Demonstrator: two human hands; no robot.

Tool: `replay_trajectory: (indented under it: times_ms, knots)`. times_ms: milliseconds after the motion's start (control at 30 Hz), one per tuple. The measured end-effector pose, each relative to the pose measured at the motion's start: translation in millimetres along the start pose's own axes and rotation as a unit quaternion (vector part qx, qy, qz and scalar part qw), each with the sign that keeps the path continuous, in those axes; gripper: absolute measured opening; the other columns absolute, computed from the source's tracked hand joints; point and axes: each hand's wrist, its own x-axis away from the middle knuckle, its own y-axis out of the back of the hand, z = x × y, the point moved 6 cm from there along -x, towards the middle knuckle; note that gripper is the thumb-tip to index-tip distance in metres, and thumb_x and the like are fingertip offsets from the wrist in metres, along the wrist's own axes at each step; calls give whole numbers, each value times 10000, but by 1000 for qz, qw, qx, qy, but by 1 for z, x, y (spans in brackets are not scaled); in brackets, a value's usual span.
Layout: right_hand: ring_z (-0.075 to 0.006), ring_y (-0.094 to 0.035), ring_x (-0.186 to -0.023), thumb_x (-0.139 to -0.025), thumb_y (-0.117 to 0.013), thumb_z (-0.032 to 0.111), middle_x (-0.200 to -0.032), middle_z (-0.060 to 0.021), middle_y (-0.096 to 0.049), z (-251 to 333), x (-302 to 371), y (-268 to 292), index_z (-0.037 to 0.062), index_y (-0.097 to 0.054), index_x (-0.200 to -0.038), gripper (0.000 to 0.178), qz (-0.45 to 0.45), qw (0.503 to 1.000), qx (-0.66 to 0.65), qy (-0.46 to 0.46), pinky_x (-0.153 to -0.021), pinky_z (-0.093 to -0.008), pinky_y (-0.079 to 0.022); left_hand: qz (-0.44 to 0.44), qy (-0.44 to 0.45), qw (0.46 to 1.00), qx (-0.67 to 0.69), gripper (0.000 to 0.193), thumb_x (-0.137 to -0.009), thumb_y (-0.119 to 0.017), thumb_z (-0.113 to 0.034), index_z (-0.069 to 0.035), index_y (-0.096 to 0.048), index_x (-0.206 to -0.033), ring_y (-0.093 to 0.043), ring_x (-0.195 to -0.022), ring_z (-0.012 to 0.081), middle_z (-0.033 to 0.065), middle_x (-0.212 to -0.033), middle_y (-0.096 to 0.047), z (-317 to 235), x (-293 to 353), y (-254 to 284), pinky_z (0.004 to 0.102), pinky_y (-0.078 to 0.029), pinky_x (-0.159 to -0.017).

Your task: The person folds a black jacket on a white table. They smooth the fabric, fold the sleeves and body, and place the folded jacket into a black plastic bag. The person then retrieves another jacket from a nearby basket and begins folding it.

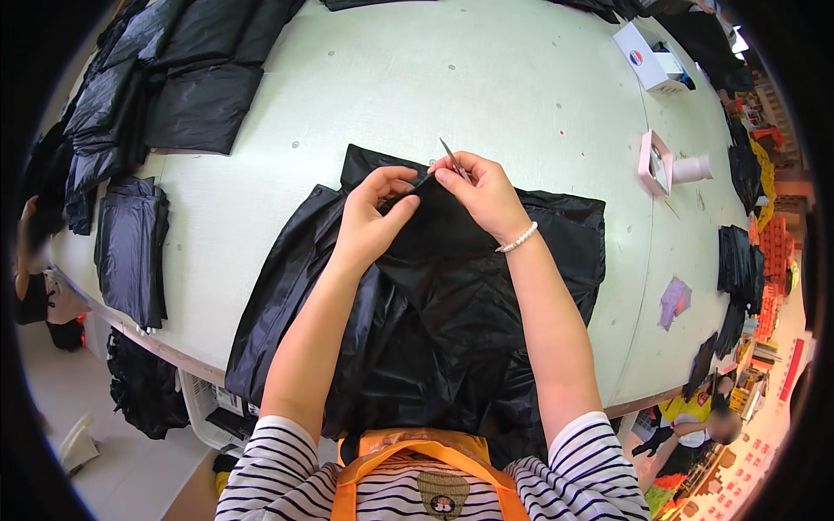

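Observation:
A shiny black garment (pixel 452 304) lies spread on the pale table in front of me, its lower part hanging toward my lap. My left hand (pixel 372 217) is closed on a folded edge near the garment's far side, thumb and fingers pinching the cloth. Beside it, my right hand (pixel 488 198) has thumb and index finger pressed together at the same edge. Small scissors (pixel 448 152) are tucked in that hand, a thin pointed metal blade sticking out past the fingers to the far left. Their handles are hidden in my palm.
Folded black garments (pixel 204 108) are heaped at the far left, with another stack (pixel 132 252) nearer. On the right are a white box (pixel 641 61), a pink tray (pixel 650 165), a white cylinder (pixel 692 168) and a purple scrap (pixel 674 302). Other people are at both sides.

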Motion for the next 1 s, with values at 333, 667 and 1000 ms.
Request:
replay_trajectory:
  times_ms: [333,667,1000]
  knots:
    - [-40,-535,-675,-863,-664,103,-757,8,-641,24,7,-3,-6,-671,-900,115,-30,997,73,-1,-637,-193,-443,-30,-51,990,-126,106,-861,-630,-49,14,-658,-943,-573,-750,61,23,-806,-665,-9,-8,0,211,-457,-701]
    - [-21,-467,-661,-894,-644,142,-726,44,-575,17,4,-2,-2,-642,-890,144,-20,992,121,-16,-594,-180,-394,87,22,994,55,384,-863,-605,-22,21,-560,-1242,-575,-781,45,26,-884,-669,4,-13,-18,184,-458,-699]
    - [-72,-535,-701,-907,-624,167,-826,-35,-619,19,15,9,2,-573,-953,178,-114,989,85,30,-633,-219,-444,-5,85,993,82,133,-834,-689,-61,22,-680,-938,-602,-776,66,29,-847,-672,13,-14,-9,189,-474,-720]
